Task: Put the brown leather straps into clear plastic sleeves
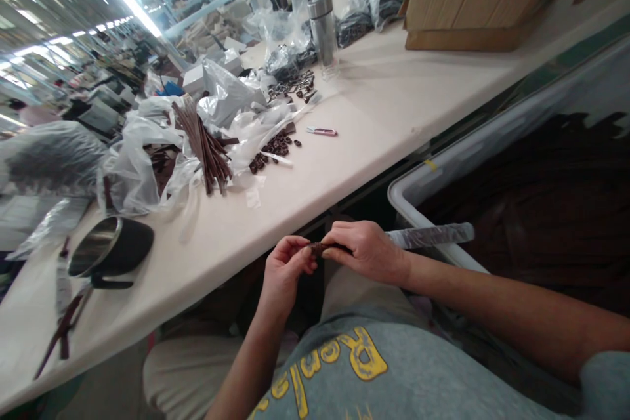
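My left hand (288, 269) and my right hand (364, 251) meet in front of my lap, below the table edge. Between their fingertips, both hands pinch a small dark brown strap piece (319, 249), mostly hidden by my fingers. A long strip wrapped in clear plastic (430, 235) sticks out to the right from under my right hand. On the white table (315, 164), well beyond my hands, lie a bundle of brown straps (204, 147) and a heap of small dark brown rings (270, 156).
Pink-handled thread snips (322, 132), a steel flask (322, 26), crumpled plastic bags (226, 95), a cardboard box (472, 0) and a black-and-steel bowl (111, 246) stand on the table. To my right, a white-rimmed bin (423, 177) holds dark brown material.
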{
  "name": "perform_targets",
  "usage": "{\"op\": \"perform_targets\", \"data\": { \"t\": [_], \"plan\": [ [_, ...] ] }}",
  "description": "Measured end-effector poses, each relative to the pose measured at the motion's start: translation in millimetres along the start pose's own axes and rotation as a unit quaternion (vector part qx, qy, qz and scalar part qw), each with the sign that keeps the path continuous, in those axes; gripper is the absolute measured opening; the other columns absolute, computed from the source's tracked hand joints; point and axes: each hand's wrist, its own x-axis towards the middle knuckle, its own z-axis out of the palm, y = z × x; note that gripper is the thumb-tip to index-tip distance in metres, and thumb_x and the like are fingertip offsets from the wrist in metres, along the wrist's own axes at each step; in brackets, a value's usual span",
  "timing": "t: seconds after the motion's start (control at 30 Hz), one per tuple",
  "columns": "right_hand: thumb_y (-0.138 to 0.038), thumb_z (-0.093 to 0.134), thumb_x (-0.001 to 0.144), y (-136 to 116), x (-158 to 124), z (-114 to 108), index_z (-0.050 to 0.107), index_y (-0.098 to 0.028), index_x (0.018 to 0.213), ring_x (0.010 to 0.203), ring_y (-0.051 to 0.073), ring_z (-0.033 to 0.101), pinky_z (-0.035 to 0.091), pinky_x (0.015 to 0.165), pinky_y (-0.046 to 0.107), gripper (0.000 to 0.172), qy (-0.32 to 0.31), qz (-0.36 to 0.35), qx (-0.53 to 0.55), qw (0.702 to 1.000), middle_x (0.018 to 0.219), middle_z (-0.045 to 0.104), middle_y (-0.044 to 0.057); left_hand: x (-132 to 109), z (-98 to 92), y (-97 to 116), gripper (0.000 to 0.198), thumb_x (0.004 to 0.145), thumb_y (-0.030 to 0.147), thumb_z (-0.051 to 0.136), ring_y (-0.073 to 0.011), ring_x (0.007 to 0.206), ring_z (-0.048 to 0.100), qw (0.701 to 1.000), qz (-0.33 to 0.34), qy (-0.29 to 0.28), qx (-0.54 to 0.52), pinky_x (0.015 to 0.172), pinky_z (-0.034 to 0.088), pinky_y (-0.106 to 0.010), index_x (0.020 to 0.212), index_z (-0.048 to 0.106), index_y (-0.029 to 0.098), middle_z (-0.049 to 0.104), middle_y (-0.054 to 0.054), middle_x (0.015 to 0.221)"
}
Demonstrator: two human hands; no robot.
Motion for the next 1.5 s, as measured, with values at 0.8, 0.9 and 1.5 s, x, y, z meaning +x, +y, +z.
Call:
{"op": "perform_targets", "data": {
  "t": [0.8, 0.9, 1.5],
  "plan": [
    [-0.022, 0.070, 0.086, 1.9, 3.6, -7.2, 0.070, -0.015, 0.097, 0.073, 0.016, 0.064, 0.047, 0.067, 0.025, 0.013, -0.027, 0.003, 0.080, 0.996, 0.084, 0.070, 0.004, -2.9, -4.7, -4.5, 0.035, 0.063, 0.031, 0.088, -0.0081, 0.054, 0.056, 0.997, 0.033, -0.063, -0.011, 0.054, 0.048, -0.020, 0.093, 0.075, 0.018, 0.069, 0.000, 0.069],
    [-0.024, 0.068, 0.088, 1.5, 3.6, -7.1, 0.071, -0.015, 0.097, 0.074, 0.015, 0.064, 0.048, 0.067, 0.024, 0.013, -0.025, 0.006, 0.090, 0.996, 0.084, 0.070, 0.004, -4.6, 1.8, -10.9, 0.030, 0.068, 0.031, 0.086, -0.0095, 0.055, 0.060, 0.997, 0.057, -0.043, 0.005, 0.055, 0.051, -0.021, 0.092, 0.076, 0.018, 0.072, -0.002, 0.073],
    [-0.028, 0.064, 0.089, -1.0, 4.5, -11.5, 0.070, -0.016, 0.088, 0.067, 0.014, 0.061, 0.043, 0.061, 0.023, 0.014, -0.041, -0.041, -0.001, 0.998, 0.076, 0.066, 0.002, -17.0, -2.4, -15.6, 0.026, 0.071, 0.034, 0.084, -0.0118, 0.059, 0.063, 0.997, 0.067, 0.031, -0.020, 0.062, 0.052, -0.022, 0.089, 0.076, 0.017, 0.069, -0.002, 0.066]
  ]
}}
